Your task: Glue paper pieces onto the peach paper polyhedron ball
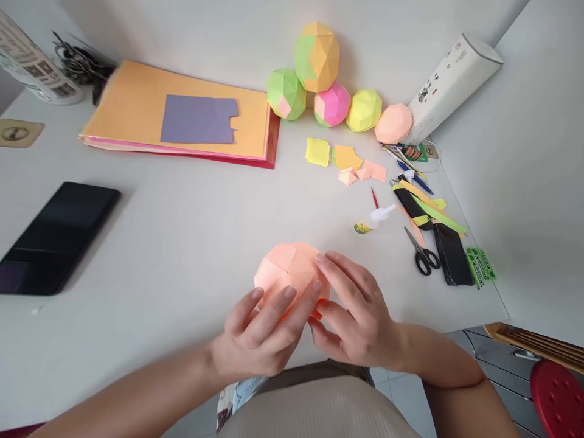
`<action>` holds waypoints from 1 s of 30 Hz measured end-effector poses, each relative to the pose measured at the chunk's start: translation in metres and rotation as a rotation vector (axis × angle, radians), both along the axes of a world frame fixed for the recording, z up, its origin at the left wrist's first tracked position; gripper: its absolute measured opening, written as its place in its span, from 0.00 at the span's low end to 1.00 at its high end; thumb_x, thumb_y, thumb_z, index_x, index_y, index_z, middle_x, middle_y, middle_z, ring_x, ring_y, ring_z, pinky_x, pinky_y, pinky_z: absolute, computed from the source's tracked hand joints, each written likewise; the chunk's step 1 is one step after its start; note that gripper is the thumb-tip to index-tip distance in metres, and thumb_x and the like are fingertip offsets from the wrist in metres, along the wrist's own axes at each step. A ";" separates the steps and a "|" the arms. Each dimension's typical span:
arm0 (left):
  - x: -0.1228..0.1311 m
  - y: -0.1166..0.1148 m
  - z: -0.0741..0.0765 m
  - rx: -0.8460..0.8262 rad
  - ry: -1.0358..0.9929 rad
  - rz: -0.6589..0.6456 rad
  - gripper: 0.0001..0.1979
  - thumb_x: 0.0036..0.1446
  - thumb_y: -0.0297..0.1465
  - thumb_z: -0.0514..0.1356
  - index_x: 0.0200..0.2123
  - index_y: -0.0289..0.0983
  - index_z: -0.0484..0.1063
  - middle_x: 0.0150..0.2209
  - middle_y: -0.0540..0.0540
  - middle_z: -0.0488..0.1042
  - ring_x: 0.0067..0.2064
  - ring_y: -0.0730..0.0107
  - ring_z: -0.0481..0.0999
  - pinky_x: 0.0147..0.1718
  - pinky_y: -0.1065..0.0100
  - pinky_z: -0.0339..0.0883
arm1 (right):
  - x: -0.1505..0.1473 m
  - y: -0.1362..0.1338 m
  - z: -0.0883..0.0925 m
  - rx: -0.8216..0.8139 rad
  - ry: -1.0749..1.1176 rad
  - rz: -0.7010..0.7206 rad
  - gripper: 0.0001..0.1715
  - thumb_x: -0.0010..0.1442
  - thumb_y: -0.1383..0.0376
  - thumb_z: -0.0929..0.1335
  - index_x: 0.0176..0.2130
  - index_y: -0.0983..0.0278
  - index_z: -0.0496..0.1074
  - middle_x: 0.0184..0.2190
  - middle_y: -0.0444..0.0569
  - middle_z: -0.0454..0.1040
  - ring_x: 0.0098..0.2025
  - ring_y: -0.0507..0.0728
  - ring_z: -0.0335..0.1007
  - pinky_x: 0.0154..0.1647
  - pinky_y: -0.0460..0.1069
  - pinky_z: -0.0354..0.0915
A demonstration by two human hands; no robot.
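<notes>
Peach ball (292,266) between fingers (274,313) near desk edge (474,318), scissors (424,257) well apart

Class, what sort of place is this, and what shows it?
Probably a desk used for paper craft: a faceted peach ball at the front, similar coloured balls at the back, and scissors to the right.
</notes>
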State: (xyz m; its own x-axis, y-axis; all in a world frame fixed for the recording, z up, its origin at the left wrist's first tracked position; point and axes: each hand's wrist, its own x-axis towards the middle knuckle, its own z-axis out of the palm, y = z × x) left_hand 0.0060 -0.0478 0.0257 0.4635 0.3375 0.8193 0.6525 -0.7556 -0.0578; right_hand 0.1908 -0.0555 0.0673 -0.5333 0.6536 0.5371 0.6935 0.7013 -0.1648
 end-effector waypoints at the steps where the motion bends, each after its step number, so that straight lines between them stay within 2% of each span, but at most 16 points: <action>1: 0.000 0.001 -0.002 -0.004 0.006 0.003 0.04 0.52 0.26 0.62 0.30 0.41 0.76 0.62 0.53 0.68 0.70 0.61 0.52 0.69 0.59 0.46 | -0.001 -0.001 0.001 -0.035 0.005 -0.011 0.05 0.56 0.70 0.66 0.29 0.66 0.71 0.60 0.63 0.64 0.61 0.67 0.62 0.51 0.59 0.70; 4: -0.001 0.004 -0.005 0.010 0.014 0.005 0.03 0.51 0.26 0.64 0.30 0.40 0.76 0.63 0.51 0.67 0.70 0.60 0.52 0.69 0.59 0.45 | -0.004 -0.001 0.000 -0.108 -0.001 -0.053 0.05 0.55 0.72 0.65 0.33 0.68 0.72 0.62 0.65 0.61 0.62 0.69 0.60 0.54 0.61 0.68; 8: 0.000 0.011 -0.006 0.024 0.012 0.031 0.04 0.51 0.24 0.64 0.28 0.39 0.76 0.59 0.49 0.72 0.70 0.61 0.51 0.68 0.59 0.45 | -0.008 0.000 -0.004 -0.123 -0.046 -0.118 0.12 0.56 0.72 0.65 0.42 0.69 0.72 0.64 0.67 0.57 0.65 0.71 0.55 0.56 0.65 0.66; 13: -0.003 0.014 -0.008 0.040 0.067 -0.001 0.06 0.53 0.23 0.63 0.30 0.40 0.78 0.55 0.48 0.75 0.70 0.60 0.50 0.69 0.58 0.43 | -0.013 0.002 -0.007 -0.276 -0.091 -0.132 0.14 0.56 0.71 0.65 0.43 0.67 0.72 0.66 0.65 0.53 0.69 0.73 0.45 0.59 0.68 0.62; 17: -0.006 0.016 -0.011 0.064 0.113 -0.011 0.07 0.51 0.22 0.63 0.32 0.40 0.78 0.55 0.48 0.76 0.70 0.59 0.51 0.69 0.57 0.44 | -0.016 0.003 -0.012 -0.364 -0.044 -0.183 0.13 0.56 0.71 0.66 0.43 0.66 0.74 0.68 0.64 0.51 0.70 0.75 0.42 0.61 0.70 0.59; 23: -0.005 0.019 -0.012 0.032 0.103 0.007 0.09 0.50 0.20 0.62 0.31 0.40 0.77 0.51 0.48 0.79 0.68 0.60 0.54 0.67 0.56 0.46 | -0.016 0.001 -0.023 -0.315 0.021 -0.253 0.11 0.58 0.70 0.66 0.42 0.69 0.75 0.66 0.67 0.54 0.68 0.75 0.48 0.62 0.70 0.60; 30: -0.001 0.022 -0.015 0.022 0.052 0.031 0.08 0.51 0.20 0.62 0.27 0.39 0.75 0.49 0.46 0.79 0.68 0.60 0.56 0.66 0.57 0.49 | -0.018 0.004 -0.027 -0.293 0.051 -0.244 0.10 0.58 0.71 0.65 0.39 0.71 0.74 0.61 0.70 0.60 0.65 0.74 0.56 0.59 0.68 0.65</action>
